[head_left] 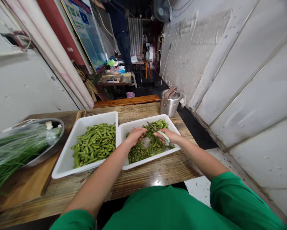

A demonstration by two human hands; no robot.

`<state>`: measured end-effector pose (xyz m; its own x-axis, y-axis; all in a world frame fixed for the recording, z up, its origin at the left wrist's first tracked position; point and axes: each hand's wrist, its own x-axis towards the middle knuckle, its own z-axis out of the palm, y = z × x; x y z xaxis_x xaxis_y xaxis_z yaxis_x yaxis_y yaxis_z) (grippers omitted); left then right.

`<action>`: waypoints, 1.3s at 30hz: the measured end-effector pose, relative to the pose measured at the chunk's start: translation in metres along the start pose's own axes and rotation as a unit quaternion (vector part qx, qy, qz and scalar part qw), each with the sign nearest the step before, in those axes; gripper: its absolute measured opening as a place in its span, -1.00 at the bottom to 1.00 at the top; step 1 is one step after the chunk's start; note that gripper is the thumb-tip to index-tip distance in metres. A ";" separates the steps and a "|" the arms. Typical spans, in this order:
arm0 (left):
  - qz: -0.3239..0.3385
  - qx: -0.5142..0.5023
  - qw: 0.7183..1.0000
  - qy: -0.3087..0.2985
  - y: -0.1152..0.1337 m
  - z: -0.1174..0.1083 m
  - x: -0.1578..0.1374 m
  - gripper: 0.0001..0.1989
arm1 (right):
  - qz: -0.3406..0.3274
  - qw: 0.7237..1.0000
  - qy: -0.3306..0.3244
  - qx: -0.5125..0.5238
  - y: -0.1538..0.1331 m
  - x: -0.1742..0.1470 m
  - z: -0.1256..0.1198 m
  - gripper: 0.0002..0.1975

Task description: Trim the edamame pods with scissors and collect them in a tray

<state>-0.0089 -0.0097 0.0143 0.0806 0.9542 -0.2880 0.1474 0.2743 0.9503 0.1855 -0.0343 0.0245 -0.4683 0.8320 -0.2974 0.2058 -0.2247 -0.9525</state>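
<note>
My right hand (170,135) is closed around the pale green handles of a pair of scissors (152,126), whose blades point forward and left over the right tray. Facing it, my left hand (136,135) hangs above the same tray with curled fingers; whatever they pinch is too small to make out. Green soybean pods (137,152) lie wet in this white right tray (153,158), with a bare patch between the hands. To the left, a second white tray (65,161) holds a heap of green pods (95,143).
A metal bowl (59,134) with bagged green stalks (21,147) stands on a wooden board (33,185) at left. A steel lidded pail (168,105) sits at the table's back right corner. Beyond are a bench (129,101), a low table (117,79) and a standing person (123,41).
</note>
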 end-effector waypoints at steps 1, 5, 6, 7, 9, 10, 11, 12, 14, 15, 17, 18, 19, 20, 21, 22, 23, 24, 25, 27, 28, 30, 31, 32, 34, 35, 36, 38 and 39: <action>0.013 0.072 0.997 -0.014 -0.004 0.004 0.001 -0.83 | -0.003 1.000 0.007 0.004 0.001 0.001 0.000 -0.61; 0.071 0.303 0.950 -0.021 -0.020 0.020 0.005 -0.87 | -0.008 1.000 0.001 -0.003 0.002 0.002 -0.001 -0.62; 0.079 0.324 0.942 -0.022 -0.022 0.023 0.006 -0.88 | -0.009 1.000 0.000 -0.006 0.002 0.002 -0.001 -0.61; 0.088 0.329 0.940 -0.023 -0.023 0.025 0.007 -0.89 | -0.009 1.000 0.002 -0.007 0.002 0.002 -0.001 -0.61; 0.106 0.287 0.952 -0.022 -0.023 0.027 0.008 -0.88 | -0.010 1.000 0.009 -0.008 0.002 0.002 -0.001 -0.60; 0.110 0.242 0.964 -0.018 -0.021 0.027 0.008 -0.87 | -0.010 1.000 0.014 -0.007 0.001 0.002 -0.001 -0.60; 0.108 0.183 0.977 -0.012 -0.019 0.026 0.009 -0.85 | -0.011 1.000 0.020 -0.005 0.001 0.002 -0.001 -0.61; 0.099 0.113 0.989 -0.006 -0.015 0.024 0.009 -0.83 | -0.012 1.000 0.026 -0.005 0.000 0.002 -0.001 -0.61; 0.062 -0.038 0.997 -0.007 -0.009 0.019 0.010 -0.83 | -0.008 0.999 0.036 -0.008 -0.001 0.001 0.000 -0.61; 0.041 -0.103 0.994 -0.014 -0.005 0.016 0.010 -0.83 | -0.004 0.999 0.035 -0.013 -0.002 0.000 0.000 -0.60; 0.006 -0.197 0.980 -0.034 -0.001 0.011 0.011 -0.83 | 0.003 0.999 0.020 -0.025 -0.003 -0.001 0.001 -0.60; -0.005 -0.227 0.973 -0.042 0.001 0.009 0.011 -0.83 | 0.006 0.999 0.010 -0.030 -0.003 -0.002 0.001 -0.60; -0.012 -0.248 0.967 -0.047 0.002 0.008 0.010 -0.82 | 0.006 0.999 0.001 -0.034 -0.003 -0.002 0.002 -0.60; -0.014 -0.261 0.964 -0.046 0.002 0.008 0.010 -0.81 | 0.005 0.999 -0.003 -0.035 -0.002 -0.002 0.002 -0.59; -0.014 -0.266 0.963 -0.039 0.003 0.007 0.009 -0.80 | 0.004 0.999 -0.002 -0.032 -0.002 -0.002 0.002 -0.59; -0.012 -0.263 0.964 -0.029 0.002 0.008 0.008 -0.78 | 0.004 1.000 0.001 -0.027 -0.001 -0.001 0.002 -0.59; -0.008 -0.253 0.967 -0.019 0.002 0.008 0.008 -0.76 | 0.004 1.000 0.004 -0.020 0.001 0.000 0.001 -0.59; -0.003 -0.238 0.971 -0.009 0.002 0.009 0.007 -0.75 | 0.005 1.000 0.006 -0.012 0.002 0.001 0.001 -0.59; 0.002 -0.221 0.975 -0.003 0.001 0.009 0.007 -0.73 | 0.007 1.000 0.008 -0.006 0.003 0.002 0.001 -0.58; 0.017 -0.189 0.982 0.002 0.000 0.010 0.006 -0.70 | 0.011 1.000 0.007 -0.001 0.005 0.003 0.002 -0.58; 0.024 -0.174 0.984 0.004 -0.001 0.011 0.006 -0.69 | 0.010 1.000 0.004 -0.002 0.005 0.004 0.002 -0.58; 0.028 -0.150 0.988 0.013 -0.003 0.011 0.007 -0.67 | 0.002 1.000 -0.001 -0.013 0.005 0.003 0.002 -0.58; 0.028 -0.140 0.990 0.019 -0.004 0.011 0.008 -0.66 | -0.002 1.000 -0.003 -0.021 0.005 0.003 0.001 -0.58; 0.029 -0.132 0.991 0.025 -0.004 0.011 0.008 -0.66 | -0.005 0.999 -0.004 -0.033 0.005 0.002 0.001 -0.58; 0.039 -0.114 0.992 0.037 -0.006 0.011 0.010 -0.66 | -0.009 0.998 0.001 -0.062 0.004 0.001 0.000 -0.57; 0.048 -0.105 0.992 0.043 -0.007 0.010 0.010 -0.66 | -0.011 0.997 0.005 -0.078 0.003 0.001 -0.001 -0.57; 0.057 -0.096 0.993 0.047 -0.007 0.010 0.010 -0.67 | -0.013 0.995 0.008 -0.095 0.003 0.001 -0.002 -0.58; 0.071 -0.082 0.993 0.052 -0.008 0.010 0.011 -0.67 | -0.020 0.992 0.013 -0.120 0.002 0.000 -0.002 -0.58; 0.078 -0.077 0.993 0.054 -0.009 0.009 0.011 -0.68 | -0.023 0.991 0.014 -0.128 0.002 0.000 -0.003 -0.58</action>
<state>0.0000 -0.0026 0.0014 -0.0167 0.9913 -0.1304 -0.0113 0.1302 0.9914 0.1879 -0.0332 0.0230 -0.4587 0.8533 -0.2480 0.3979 -0.0523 -0.9159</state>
